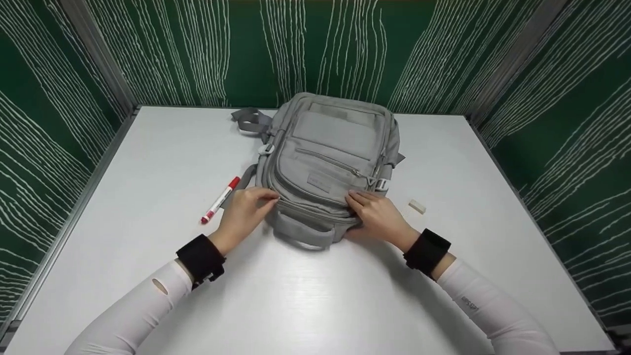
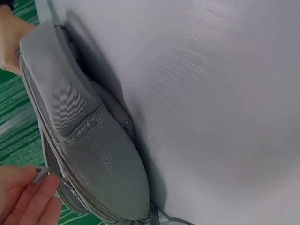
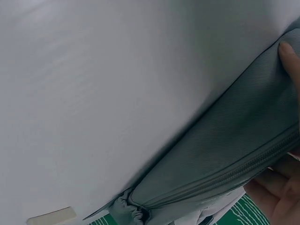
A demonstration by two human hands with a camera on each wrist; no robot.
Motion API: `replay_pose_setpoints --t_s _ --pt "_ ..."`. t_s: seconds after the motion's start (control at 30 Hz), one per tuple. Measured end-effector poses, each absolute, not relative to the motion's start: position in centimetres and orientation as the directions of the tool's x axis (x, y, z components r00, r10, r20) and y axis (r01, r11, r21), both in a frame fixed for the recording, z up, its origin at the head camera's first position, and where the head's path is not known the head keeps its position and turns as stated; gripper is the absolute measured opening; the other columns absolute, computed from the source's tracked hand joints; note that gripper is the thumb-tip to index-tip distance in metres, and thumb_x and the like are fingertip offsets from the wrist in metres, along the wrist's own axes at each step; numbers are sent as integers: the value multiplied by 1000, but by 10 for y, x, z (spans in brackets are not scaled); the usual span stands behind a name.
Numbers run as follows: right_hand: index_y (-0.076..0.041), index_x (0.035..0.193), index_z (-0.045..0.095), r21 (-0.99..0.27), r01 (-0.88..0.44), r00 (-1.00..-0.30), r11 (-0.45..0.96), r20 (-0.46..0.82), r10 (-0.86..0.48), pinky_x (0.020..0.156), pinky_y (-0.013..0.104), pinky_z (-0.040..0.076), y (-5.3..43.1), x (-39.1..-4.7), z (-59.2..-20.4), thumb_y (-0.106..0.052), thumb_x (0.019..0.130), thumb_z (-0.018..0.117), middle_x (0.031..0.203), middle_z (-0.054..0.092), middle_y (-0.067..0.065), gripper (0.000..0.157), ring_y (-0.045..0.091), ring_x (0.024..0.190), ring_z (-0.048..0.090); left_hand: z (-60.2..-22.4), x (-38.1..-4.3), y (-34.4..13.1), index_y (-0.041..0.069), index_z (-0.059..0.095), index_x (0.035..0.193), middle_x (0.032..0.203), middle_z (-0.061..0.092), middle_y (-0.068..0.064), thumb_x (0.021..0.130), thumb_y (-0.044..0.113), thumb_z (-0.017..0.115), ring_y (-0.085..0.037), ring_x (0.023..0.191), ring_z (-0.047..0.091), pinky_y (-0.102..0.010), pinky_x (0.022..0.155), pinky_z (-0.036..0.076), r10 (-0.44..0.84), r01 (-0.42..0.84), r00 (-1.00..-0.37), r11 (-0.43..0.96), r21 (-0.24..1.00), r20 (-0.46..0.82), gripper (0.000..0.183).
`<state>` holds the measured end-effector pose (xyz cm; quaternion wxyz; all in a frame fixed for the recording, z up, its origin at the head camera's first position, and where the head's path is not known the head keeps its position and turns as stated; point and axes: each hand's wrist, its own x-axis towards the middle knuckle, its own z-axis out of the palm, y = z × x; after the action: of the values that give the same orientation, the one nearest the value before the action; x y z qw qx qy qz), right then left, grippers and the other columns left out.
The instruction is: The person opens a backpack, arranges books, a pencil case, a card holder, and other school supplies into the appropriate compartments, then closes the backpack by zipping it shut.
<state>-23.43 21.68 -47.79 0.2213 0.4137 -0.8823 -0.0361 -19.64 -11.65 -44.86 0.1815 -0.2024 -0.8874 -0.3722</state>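
Observation:
A grey backpack [image 1: 340, 130] lies on its back with its carry handle [image 1: 303, 234] toward me. At its near left corner my left hand [image 1: 246, 209] pinches a small zipper pull [image 2: 41, 175] between thumb and fingers, on the zipper that runs round the bag's edge. My right hand [image 1: 377, 214] grips the near right corner of the bag. In the right wrist view its thumb [image 3: 290, 58] presses the fabric on one side of the zipper [image 3: 225, 176], and the fingers lie on the other side.
Left of the bag lies a red-capped marker [image 1: 220, 200], close to my left hand. A small cream block [image 1: 417, 206] sits on the white table [image 1: 305, 301] to the right. A grey strap [image 1: 251, 121] sticks out at the far left. Green panels with white lines stand around the table.

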Motion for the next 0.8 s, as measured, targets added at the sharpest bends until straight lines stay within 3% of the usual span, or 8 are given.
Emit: replay_pose_setpoints --t_s 0.4,0.8 --pt "2 122 71 324 -597 -592 734 439 -676 96 41 61 179 -221 -488 -68 65 83 121 75 19 91 31 107 75 -450 -188 -103 6 79 100 100 81 -9 87 6 78 -22 91 77 -37 82 62 252 496 -855 650 576 452 13" --pt "3 122 69 347 -466 -705 814 409 -579 94 36 61 135 -211 -485 -77 69 77 119 76 17 97 29 103 76 -452 -189 -89 7 80 100 99 81 -7 90 9 76 -22 91 77 -36 80 62 301 537 -834 632 558 462 11"
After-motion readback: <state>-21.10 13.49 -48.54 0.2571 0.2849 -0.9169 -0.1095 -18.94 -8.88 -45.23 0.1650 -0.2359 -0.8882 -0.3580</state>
